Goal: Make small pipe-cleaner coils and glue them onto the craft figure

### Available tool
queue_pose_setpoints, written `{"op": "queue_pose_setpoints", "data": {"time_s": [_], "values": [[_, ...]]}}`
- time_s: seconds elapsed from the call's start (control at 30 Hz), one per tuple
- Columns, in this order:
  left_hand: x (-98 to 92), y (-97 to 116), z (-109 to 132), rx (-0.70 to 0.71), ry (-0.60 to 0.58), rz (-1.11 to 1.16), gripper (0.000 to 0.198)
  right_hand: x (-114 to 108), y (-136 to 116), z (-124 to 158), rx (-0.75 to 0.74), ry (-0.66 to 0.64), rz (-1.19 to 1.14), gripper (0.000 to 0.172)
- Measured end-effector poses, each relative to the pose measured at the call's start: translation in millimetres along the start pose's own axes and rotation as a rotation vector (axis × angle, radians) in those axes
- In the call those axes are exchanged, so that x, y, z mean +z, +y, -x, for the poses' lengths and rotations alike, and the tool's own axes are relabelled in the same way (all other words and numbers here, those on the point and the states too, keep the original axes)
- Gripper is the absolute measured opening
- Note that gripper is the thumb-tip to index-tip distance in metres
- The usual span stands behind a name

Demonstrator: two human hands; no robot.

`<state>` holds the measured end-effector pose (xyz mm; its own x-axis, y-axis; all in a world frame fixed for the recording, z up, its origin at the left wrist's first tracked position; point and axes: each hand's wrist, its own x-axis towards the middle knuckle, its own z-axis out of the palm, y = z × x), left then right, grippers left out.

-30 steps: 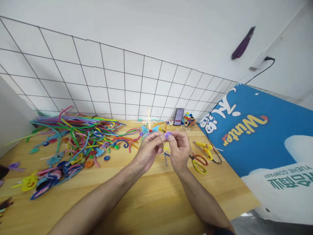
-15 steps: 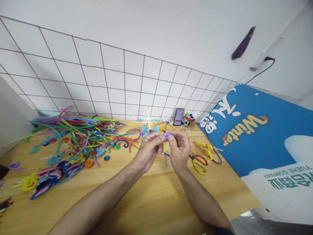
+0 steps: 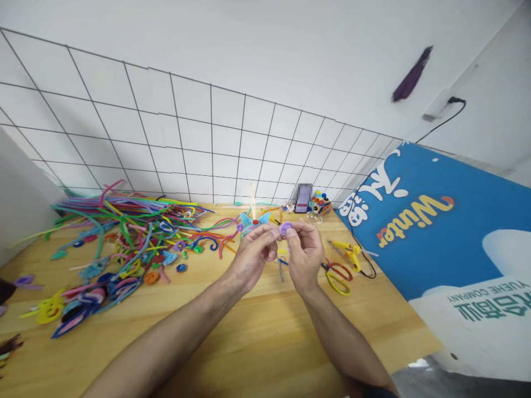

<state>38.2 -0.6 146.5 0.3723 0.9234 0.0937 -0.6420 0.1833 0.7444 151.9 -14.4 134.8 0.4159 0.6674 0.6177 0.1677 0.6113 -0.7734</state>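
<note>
A small purple coil of pipe cleaner [image 3: 285, 228] is pinched between the thumb and fingers of my right hand [image 3: 306, 251]. Close beside it, the fingertips of my left hand [image 3: 258, 249] are pressed together at the coil's left edge; whether they also grip it or its tail is too small to make out. Just behind my hands stands a light-blue winged figure [image 3: 260, 218] with a red centre and a pale wooden stick [image 3: 253, 199] rising behind it; its lower part is hidden by my left hand. Small metal scissors or tweezers [image 3: 281, 271] lie between my wrists.
Many coloured pipe cleaners [image 3: 124, 207] and finished coils cover the table's left side. Red-and-yellow scissors [image 3: 338, 277] and a yellow glue gun [image 3: 350, 253] with its cable lie at right. Behind are a phone [image 3: 303, 198], a decorated ball [image 3: 321, 202] and a wire grid [image 3: 211, 143].
The purple coil has turned very slightly between my fingers. Both hands otherwise stay in the same place.
</note>
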Motion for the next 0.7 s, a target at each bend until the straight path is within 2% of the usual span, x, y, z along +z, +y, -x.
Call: {"op": "queue_pose_setpoints", "data": {"time_s": [0.23, 0.33, 0.47, 0.6, 0.67, 0.7], "values": [[-7.2, -13, -7, 0.071, 0.062, -0.079, 0.024, -3, 10, -10, 0.031, 0.006, -0.004, 0.022], [-18.8, -25, -7, 0.077, 0.105, -0.206, 0.025, -7, 29, -17, 0.041, -0.015, 0.003, 0.02], [-42.3, -39, 3, 0.081, 0.129, -0.508, 0.023, -18, 69, -23, 0.074, -0.1, 0.07, 0.021], [-69.5, -47, 9, 0.338, 0.158, -0.879, 0.015, -27, 106, -23, 0.12, -0.136, 0.16, 0.019], [-82.9, -50, 5, 0.495, 0.197, -1.031, 0.008, -29, 120, -23, 0.125, -0.159, 0.199, 0.018], [-89.4, -52, 1, 0.563, 0.225, -1.096, 0.012, -29, 126, -24, 0.126, -0.17, 0.215, 0.017]]}}
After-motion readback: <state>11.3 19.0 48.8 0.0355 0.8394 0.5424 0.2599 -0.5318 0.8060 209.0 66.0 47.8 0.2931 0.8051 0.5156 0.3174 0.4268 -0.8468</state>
